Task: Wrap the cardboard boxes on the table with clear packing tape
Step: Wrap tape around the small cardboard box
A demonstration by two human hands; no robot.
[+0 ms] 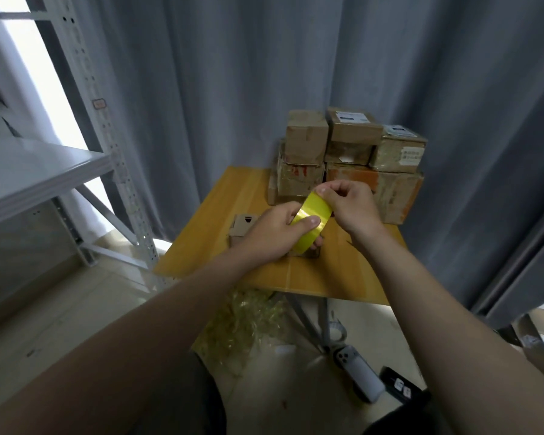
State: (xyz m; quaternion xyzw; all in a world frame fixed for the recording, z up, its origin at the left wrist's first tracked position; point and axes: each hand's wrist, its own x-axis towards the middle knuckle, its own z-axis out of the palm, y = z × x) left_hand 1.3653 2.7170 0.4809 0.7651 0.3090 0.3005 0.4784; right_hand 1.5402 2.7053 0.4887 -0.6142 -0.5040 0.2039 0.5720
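Tape [311, 216] sits in the left hand's [274, 233] grip; right hand [352, 205] pinches its end. Pull slowly and straight.

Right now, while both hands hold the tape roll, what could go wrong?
1. The right hand pinches the tape roll at its top edge; the free end may slip back or stick to itself.
2. The left hand grips the roll, so the small cardboard box below lies unheld and may slide.
3. Crumpled tape on the floor could catch a foot.

The left hand [274, 235] hides most of the small box [244, 226].
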